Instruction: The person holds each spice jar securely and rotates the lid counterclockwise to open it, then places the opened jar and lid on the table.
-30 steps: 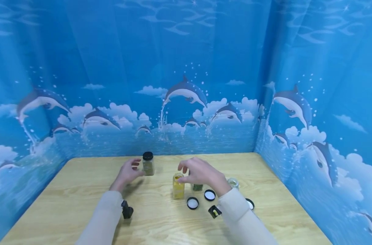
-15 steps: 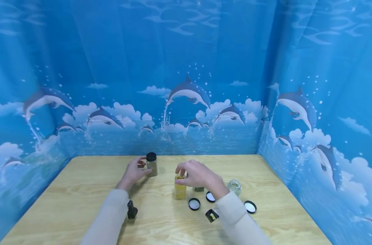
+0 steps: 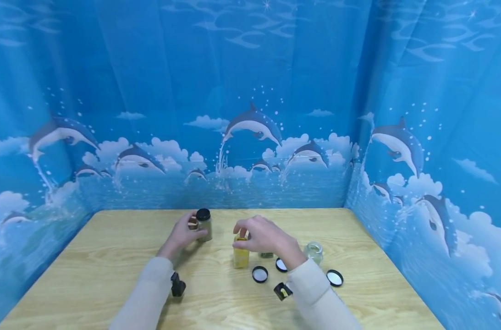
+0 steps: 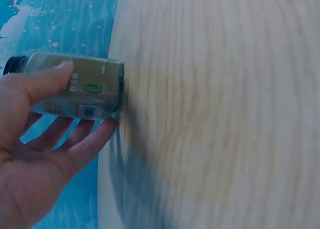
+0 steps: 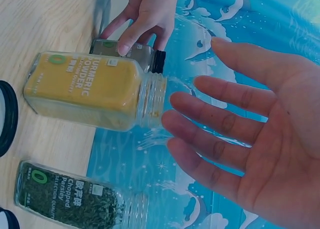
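My left hand [image 3: 182, 236] grips a glass spice jar with a black lid [image 4: 95, 81], thumb on one side and fingers on the other. Brownish-grey powder shows behind its label, and the jar stands upright near the table's back edge. My right hand [image 5: 260, 154] is held with relaxed fingers at the lidless mouth of a turmeric powder jar [image 5: 90, 94], apart from the glass in the right wrist view. Beside that jar stands a lidless jar of chopped parsley [image 5: 70, 196], mostly hidden behind the right hand in the head view.
An open glass jar [image 3: 314, 251] stands to the right of my right wrist. Three black-rimmed lids lie on the wooden table [image 3: 217, 298]: a front lid [image 3: 260, 274], one partly hidden lid [image 3: 281, 264] and a right lid [image 3: 334, 278]. A dolphin-printed blue curtain [image 3: 172, 91] encloses the table's back and sides.
My left hand has closed in on the black-lidded jar and now grips it; the jar has shifted slightly towards me. My right hand has come slightly lower and left over the turmeric jar.
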Action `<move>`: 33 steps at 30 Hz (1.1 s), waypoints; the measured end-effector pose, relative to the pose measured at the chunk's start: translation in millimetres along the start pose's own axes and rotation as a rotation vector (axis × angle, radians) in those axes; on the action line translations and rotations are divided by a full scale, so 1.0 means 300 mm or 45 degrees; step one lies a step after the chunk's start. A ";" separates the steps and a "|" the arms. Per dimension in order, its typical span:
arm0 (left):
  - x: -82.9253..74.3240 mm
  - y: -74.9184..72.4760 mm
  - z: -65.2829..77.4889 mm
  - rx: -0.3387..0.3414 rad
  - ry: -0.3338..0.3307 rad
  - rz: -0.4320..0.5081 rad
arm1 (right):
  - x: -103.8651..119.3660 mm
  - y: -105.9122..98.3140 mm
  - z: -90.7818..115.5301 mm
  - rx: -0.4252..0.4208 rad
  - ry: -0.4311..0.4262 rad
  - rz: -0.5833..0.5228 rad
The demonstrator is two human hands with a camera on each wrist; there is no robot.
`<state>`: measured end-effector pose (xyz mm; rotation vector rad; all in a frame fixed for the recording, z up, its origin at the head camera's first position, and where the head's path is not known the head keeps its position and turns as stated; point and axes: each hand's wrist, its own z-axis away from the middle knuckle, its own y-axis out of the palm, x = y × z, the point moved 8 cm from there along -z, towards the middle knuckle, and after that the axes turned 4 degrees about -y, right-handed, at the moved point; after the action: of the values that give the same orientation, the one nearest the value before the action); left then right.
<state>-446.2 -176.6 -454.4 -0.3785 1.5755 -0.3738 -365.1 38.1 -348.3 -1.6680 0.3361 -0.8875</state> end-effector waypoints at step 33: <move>-0.036 0.029 0.250 0.259 0.180 -0.022 | 0.060 0.055 0.008 -0.074 -0.069 -0.180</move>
<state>-371.1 -164.2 -451.6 -0.2122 1.6542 -0.5791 -347.4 23.4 -357.0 -1.7836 0.2104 -0.9423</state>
